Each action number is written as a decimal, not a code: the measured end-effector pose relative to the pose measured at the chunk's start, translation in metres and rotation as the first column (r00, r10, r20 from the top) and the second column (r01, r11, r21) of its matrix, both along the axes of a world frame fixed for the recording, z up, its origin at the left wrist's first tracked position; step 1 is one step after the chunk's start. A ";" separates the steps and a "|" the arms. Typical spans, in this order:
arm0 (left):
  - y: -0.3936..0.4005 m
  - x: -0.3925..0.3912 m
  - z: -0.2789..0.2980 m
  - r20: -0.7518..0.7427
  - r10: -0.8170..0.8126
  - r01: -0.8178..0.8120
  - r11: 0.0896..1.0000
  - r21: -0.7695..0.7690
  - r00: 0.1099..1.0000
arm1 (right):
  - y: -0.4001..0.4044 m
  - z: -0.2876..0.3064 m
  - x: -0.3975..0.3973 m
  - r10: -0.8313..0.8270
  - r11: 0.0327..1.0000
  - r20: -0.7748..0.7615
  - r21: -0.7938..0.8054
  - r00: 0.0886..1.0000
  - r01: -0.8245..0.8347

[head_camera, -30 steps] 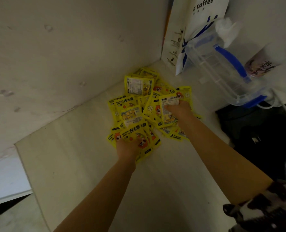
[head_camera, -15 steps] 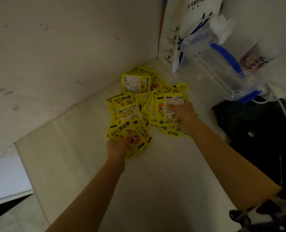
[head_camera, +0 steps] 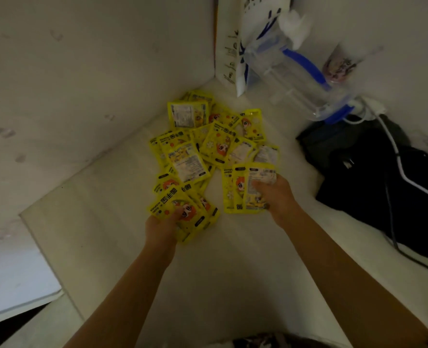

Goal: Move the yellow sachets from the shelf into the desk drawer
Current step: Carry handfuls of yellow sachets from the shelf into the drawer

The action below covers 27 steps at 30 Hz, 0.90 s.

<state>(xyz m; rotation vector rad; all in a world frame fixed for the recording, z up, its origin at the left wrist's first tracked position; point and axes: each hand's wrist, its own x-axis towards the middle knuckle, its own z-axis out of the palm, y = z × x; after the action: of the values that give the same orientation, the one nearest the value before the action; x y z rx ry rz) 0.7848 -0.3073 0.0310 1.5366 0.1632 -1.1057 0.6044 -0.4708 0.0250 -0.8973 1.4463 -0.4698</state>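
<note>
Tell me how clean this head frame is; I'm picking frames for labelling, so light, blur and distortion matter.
Head view: dim, flat light with a yellowish cast; the yellow sachets stay fairly legible; the clear jug at upper right is motion-smeared; the black bag loses detail in shadow; wide-angle bending stretches the shelf edges.

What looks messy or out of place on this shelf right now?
The yellow sachets lie in a loose, overlapping heap in the shelf corner, some face up, some face down. The left hand and right hand each grip a bunch. The clear jug looks tilted, though blurred.
</note>
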 end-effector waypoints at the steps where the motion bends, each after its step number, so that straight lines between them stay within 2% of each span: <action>1: 0.005 -0.001 0.000 0.002 -0.015 0.015 1.000 -0.005 1.000 | 0.011 -0.001 -0.005 -0.030 0.999 0.003 0.012 1.000 0.030; 7: 0.041 -0.003 -0.002 0.052 -0.168 0.169 0.986 -0.006 0.984 | 0.091 0.000 -0.029 -0.188 0.980 -0.014 0.068 0.982 0.188; 13: 0.083 0.001 -0.004 0.110 -0.398 0.402 0.915 -0.020 0.911 | 0.182 0.002 -0.047 -0.369 0.929 0.067 0.066 0.927 0.365; 17: 0.106 0.001 -0.010 0.106 -0.488 0.492 0.870 -0.012 0.866 | 0.239 -0.001 -0.056 -0.475 0.879 0.016 0.065 0.880 0.473; 21: 0.121 -0.009 -0.016 0.098 -0.608 0.610 0.792 0.014 0.788 | 0.287 0.005 -0.072 -0.569 0.822 0.037 0.069 0.821 0.566; 27: 0.128 -0.049 -0.019 0.102 -0.754 0.755 0.655 0.038 0.649 | 0.347 0.018 -0.101 -0.736 0.677 0.035 0.057 0.677 0.733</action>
<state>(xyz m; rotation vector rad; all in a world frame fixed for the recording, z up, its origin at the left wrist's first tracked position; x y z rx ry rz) 0.7358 -0.1792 0.0120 1.6933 -0.6338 -1.6575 0.5032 -0.1236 0.0429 -0.2100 1.7311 -1.0571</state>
